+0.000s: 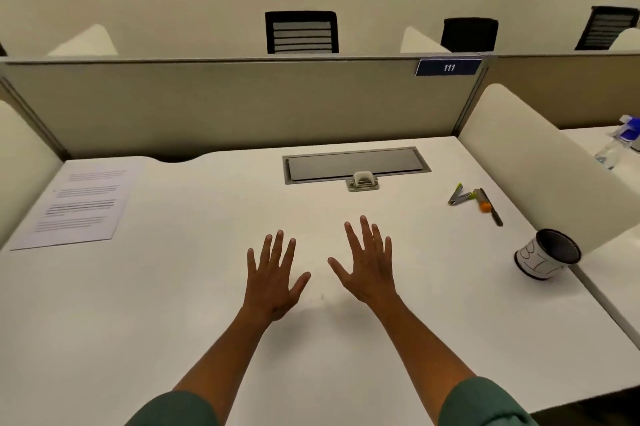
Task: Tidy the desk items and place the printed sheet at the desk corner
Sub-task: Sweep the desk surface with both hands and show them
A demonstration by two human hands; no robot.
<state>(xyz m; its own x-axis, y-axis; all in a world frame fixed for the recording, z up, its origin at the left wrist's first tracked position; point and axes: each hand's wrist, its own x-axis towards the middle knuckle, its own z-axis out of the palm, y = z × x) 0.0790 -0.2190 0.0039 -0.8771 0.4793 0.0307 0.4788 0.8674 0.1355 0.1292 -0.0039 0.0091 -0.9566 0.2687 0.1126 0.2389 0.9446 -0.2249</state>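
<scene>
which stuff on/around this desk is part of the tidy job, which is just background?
Job:
printed sheet, far left of desk
stapler
pen with orange bit
cup, tipped on its side at right edge

Background:
cable hatch set in desk
bottle on neighbouring desk
chairs behind partition
111 label

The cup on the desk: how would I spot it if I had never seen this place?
Start at the white desk and follow its right edge to the rounded white divider panel. The cup stands at the panel's near end, white with black line drawings and dark inside, far bulkier than the small stapler beyond it.
</scene>
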